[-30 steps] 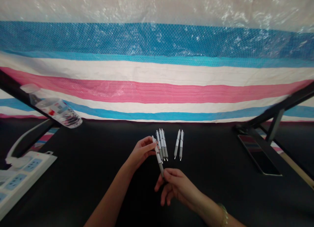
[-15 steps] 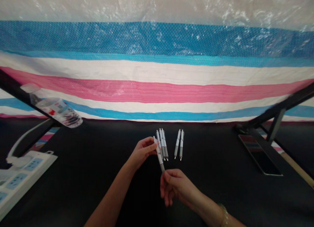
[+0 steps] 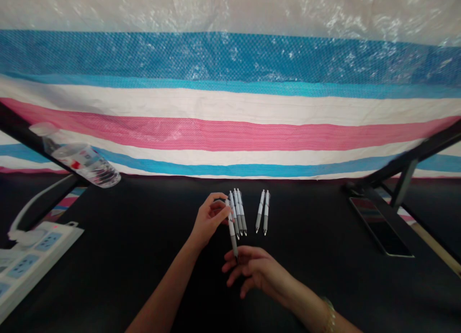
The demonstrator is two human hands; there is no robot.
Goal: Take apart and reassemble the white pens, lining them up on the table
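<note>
The right hand (image 3: 255,270) was spread open, fingers just at the tip of the pen (image 3: 232,229) that the left hand (image 3: 209,220) pinched near its top end. Three pens (image 3: 238,211) lay right beside it on the black table (image 3: 108,256), two pens (image 3: 262,211) slightly farther right.

The pens (image 3: 237,213) just beyond the left hand (image 3: 209,220) have white barrels with grey tips, against a black tabletop (image 3: 144,227); farther beyond, a tarpaulin (image 3: 230,131) runs in blue, white and pink stripes.
</note>
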